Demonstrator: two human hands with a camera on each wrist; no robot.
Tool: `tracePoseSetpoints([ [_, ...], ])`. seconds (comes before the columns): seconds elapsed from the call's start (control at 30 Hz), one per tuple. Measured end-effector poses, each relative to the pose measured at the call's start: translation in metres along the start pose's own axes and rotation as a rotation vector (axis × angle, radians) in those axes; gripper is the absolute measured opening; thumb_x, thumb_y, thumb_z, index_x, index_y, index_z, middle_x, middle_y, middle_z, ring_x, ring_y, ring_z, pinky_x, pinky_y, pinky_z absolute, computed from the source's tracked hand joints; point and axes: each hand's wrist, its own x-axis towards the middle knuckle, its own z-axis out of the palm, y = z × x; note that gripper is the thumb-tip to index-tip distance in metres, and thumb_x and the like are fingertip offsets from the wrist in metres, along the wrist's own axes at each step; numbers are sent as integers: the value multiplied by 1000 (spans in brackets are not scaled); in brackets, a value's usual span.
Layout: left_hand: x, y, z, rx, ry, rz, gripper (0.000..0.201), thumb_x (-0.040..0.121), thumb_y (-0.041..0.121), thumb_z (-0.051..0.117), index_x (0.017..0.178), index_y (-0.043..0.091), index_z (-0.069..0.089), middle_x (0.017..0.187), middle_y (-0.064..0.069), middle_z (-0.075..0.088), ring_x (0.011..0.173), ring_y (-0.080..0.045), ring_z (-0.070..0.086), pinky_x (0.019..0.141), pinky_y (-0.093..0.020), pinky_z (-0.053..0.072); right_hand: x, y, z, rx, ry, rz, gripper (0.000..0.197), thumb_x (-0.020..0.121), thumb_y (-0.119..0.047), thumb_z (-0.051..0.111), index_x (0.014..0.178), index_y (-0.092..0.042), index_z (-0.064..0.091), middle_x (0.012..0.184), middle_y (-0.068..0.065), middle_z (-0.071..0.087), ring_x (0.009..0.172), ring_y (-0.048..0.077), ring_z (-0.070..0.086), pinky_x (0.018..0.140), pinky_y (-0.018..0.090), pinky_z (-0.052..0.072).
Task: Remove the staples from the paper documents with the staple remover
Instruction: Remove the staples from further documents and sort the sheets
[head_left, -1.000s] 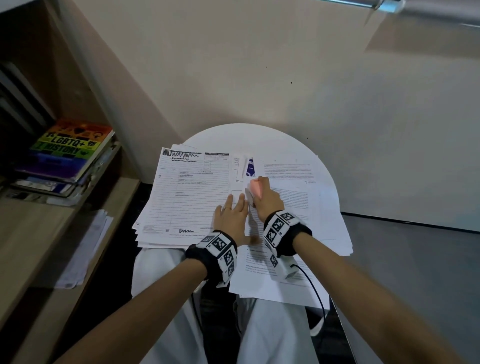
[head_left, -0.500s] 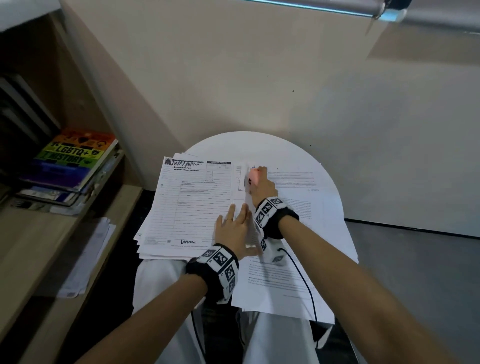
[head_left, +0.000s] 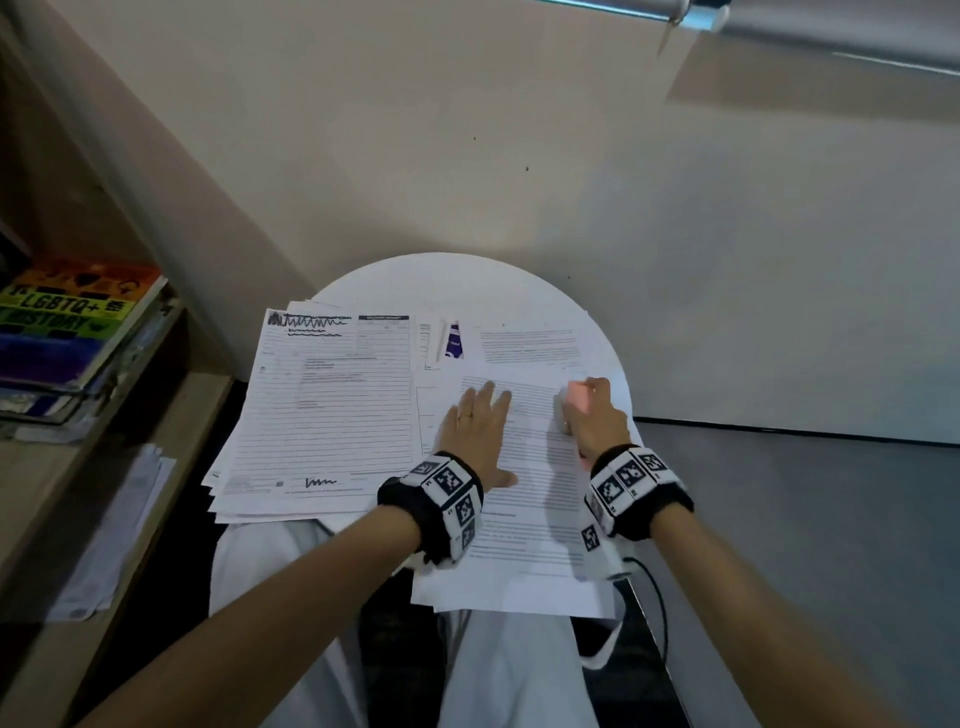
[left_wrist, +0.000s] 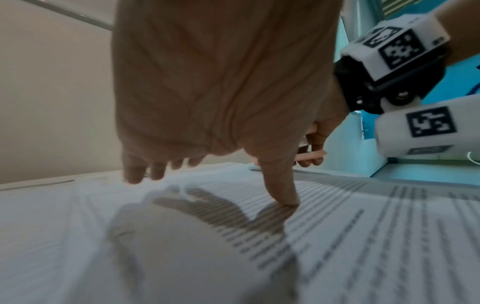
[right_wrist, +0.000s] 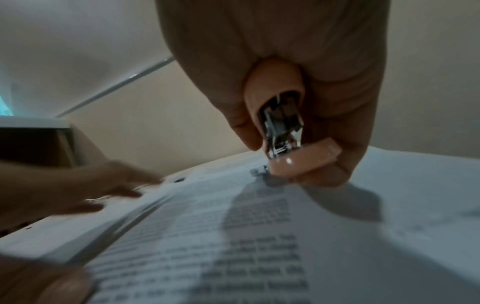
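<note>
White printed sheets cover the round tabletop (head_left: 519, 280), and from this spread alone the job looks to be mid-course: a fanned stack of forms (head_left: 322, 405) lies at the left, perhaps already dealt with, though no pulled staples can be made out at this size. At centre the left hand (head_left: 480, 434) lies palm down on the paper documents (head_left: 524, 519), fingers (head_left: 488, 395) straight and spread, thumb tip pressed to the page in the left wrist view, holding nothing and only pinning the sheets. To the right, near the page's upper right corner, the right hand (head_left: 595, 421) grips the pink staple remover (right_wrist: 298, 148), fingers curled round its body. The right wrist view shows its metal claws pointed down at a small dark mark that may be a staple (right_wrist: 265, 167); whether the claws have bitten it cannot be told. That staple, at least, appears left to lift.
</note>
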Motion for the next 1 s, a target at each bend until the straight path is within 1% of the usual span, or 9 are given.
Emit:
tracePoseSetpoints([
  [0.1,16,15,-5,-17,-82,102,112,75,53,71,151,26,-6,158,0,-18,146,-29,-13,118,-49,3,0,2,3,23,13,-32,49,95,-40,48,137,-23,29,114,22,58,96,38,60,86,47,51],
  [0.2,25,21,-1,36,-150,77,116,68,55,76,152,28,0,159,2,-15,146,-29,-14,116,-55,3,3,1,4,19,15,-63,48,97,-40,46,137,-20,30,117,22,58,98,38,60,82,37,46],
  [0.27,27,22,0,16,-126,61,116,65,51,79,151,28,5,160,3,-11,147,-29,-12,115,-57,5,7,-1,4,5,9,-84,47,98,-39,45,137,-17,31,118,23,57,100,38,59,78,32,40],
  [0.37,26,23,-1,13,-100,57,115,62,48,83,150,30,12,160,3,-6,147,-29,-10,115,-58,8,15,-8,5,-13,1,-87,47,98,-39,45,137,-16,31,118,24,57,100,39,59,75,32,38],
  [0.5,26,23,0,28,-71,56,114,60,50,83,149,31,14,160,4,-3,147,-28,-8,114,-57,10,19,-8,7,-46,10,-83,44,98,-37,44,134,-16,31,115,23,57,86,34,56,71,32,39],
  [0.67,27,23,2,47,-48,52,111,59,50,84,146,33,19,159,5,-1,147,-29,-5,114,-55,14,25,-12,14,-63,43,-83,42,100,-35,42,135,-14,30,117,23,57,96,38,59,70,33,37],
  [0.77,28,23,3,56,-40,53,109,58,51,83,145,32,20,159,5,-1,147,-29,-4,113,-55,16,30,-16,16,-69,70,-87,44,99,-38,41,133,-13,30,115,24,57,94,39,59,69,34,37],
  [0.87,27,23,3,57,-55,56,112,59,53,82,147,32,17,159,4,-2,147,-30,-6,113,-56,14,42,-25,19,-86,85,-80,44,100,-36,38,137,-14,27,118,25,55,97,40,59,70,35,37],
  [1.0,29,23,2,108,-85,48,123,61,57,79,151,24,2,159,5,-7,147,-29,-8,115,-55,12,66,-52,20,-4,93,-78,43,100,-36,38,136,-15,28,120,26,54,95,39,59,71,38,41],
])
